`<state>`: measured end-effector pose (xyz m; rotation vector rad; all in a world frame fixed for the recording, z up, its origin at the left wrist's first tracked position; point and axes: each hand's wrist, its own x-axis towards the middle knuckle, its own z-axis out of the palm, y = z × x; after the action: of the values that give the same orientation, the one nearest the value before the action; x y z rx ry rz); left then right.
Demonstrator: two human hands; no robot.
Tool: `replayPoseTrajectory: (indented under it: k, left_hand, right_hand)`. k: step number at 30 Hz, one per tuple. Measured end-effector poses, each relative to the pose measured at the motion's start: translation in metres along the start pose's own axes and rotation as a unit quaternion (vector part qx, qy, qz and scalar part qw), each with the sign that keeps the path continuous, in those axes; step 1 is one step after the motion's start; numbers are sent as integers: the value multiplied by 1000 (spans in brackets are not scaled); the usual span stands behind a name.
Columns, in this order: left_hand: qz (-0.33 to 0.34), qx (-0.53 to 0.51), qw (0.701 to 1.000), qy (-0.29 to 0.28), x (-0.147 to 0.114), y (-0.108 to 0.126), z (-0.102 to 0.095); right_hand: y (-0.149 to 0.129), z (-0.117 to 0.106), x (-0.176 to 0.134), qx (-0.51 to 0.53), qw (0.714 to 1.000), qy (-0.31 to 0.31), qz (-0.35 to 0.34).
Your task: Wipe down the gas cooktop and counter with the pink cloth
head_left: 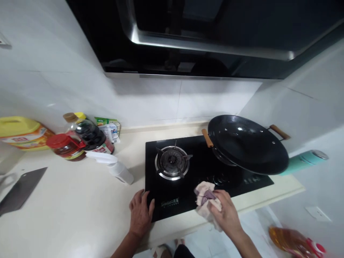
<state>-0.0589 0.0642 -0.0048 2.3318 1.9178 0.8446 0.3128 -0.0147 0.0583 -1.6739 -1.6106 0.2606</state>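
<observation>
My right hand (225, 211) grips a crumpled pale pink cloth (206, 197) with a mauve patch, over the front edge of the black glass gas stove (185, 200). Part of the cloth hangs down past that edge. My left hand (141, 210) lies with fingers spread on the pale counter, its fingertips at the stove's left front corner. Behind the left hand stands a white spray bottle (120, 172). The bare left burner (172, 162) lies between and beyond my hands. A black wok (245, 143) with wooden handles sits on the right burner.
A cleaver (23, 190) lies at the left. Along the back wall stand a yellow jug (25, 132), a red-lidded jar (66, 147), a dark sauce bottle (91, 134) and packets (110, 130). A range hood (193, 57) hangs above. A turquoise cylinder (301, 163) is beside the wok.
</observation>
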Motion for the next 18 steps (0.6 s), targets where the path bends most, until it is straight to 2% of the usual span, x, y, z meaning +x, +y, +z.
replayPoseTrajectory:
  k: [3, 5, 7, 9, 10, 12, 15, 18]
  left_hand:
    - [2, 8, 1000, 2, 2, -1, 2]
    - [1, 14, 1000, 1, 2, -2, 4]
    - [-3, 18, 1000, -4, 3, -1, 4]
    - [-8, 21, 1000, -12, 4, 0, 4]
    - [-12, 23, 1000, -15, 4, 1, 3]
    - [-16, 27, 999, -18, 4, 3, 2]
    - [-18, 30, 999, -13, 3, 5, 0]
    - [-21, 28, 999, -7, 1, 8, -1]
  right_hand:
    - [67, -41, 9, -54, 995, 64, 52]
    - [109, -54, 28, -88, 990, 91, 66]
    - [140, -55, 50, -140, 984, 59, 98]
    - [157, -44, 62, -213, 965, 3, 152]
    - [160, -37, 62, -251, 953, -15, 170]
    - [157, -24, 49, -305, 939, -29, 155]
    - [138, -8, 11, -328, 941, -26, 73]
    - [102, 12, -21, -310, 950, -45, 5]
